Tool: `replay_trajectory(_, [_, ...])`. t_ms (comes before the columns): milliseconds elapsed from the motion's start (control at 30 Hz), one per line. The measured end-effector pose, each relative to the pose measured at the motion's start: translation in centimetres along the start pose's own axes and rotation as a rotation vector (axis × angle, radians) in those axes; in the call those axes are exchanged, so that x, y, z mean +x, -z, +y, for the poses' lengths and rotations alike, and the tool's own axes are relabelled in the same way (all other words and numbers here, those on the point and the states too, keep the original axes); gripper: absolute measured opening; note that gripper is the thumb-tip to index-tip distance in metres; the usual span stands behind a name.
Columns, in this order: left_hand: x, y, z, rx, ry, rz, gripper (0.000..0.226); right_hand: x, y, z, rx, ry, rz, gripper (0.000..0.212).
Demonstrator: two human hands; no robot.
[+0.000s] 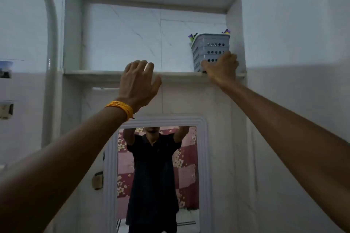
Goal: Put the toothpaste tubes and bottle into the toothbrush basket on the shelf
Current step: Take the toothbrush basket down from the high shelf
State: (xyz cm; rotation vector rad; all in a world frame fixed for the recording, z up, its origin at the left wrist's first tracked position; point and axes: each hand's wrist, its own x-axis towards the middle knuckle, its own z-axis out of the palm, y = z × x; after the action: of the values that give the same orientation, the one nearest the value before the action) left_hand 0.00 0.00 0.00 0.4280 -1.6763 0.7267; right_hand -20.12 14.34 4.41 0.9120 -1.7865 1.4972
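A grey perforated toothbrush basket point(210, 48) stands at the right end of a recessed wall shelf point(94, 73), with coloured toothbrush tips poking over its rim. My right hand point(221, 67) is wrapped around the basket's lower front corner at the shelf edge. My left hand point(137, 83), with an orange band on the wrist, is raised in front of the shelf edge near the middle, fingers spread, holding nothing. No toothpaste tube or bottle is visible.
Below the shelf hangs a white-framed mirror point(203, 157) reflecting a person with both arms raised. A white pipe point(51, 43) runs down the wall at the left. The shelf niche has a marble back and a side wall close to the basket's right.
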Motion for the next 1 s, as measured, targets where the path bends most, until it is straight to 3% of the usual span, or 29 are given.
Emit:
replay_trajectory(200, [3.1, -4.5, -1.8, 0.062, 0.029, -0.123, 0.06, 3.7, -2.6, 0.1, 0.023, -0.088, 0.053, 0.122])
replay_trajectory(300, [3.4, -5.8, -2.6, 0.066, 0.022, -0.087, 0.064, 5.0, -3.4, 0.0, 0.023, -0.138, 0.09, 0.133])
replay_trajectory(567, [3.2, -6.5, -2.6, 0.077, 0.007, -0.031, 0.066, 6.1, -3.8, -0.2, 0.029, -0.179, 0.112, 0.125])
replay_trajectory(1000, [3.1, -4.9, -1.6, 0.043, 0.097, -0.16, 0.06, 3.4, 0.2, -2.1, 0.225, -0.118, 0.092, 0.112])
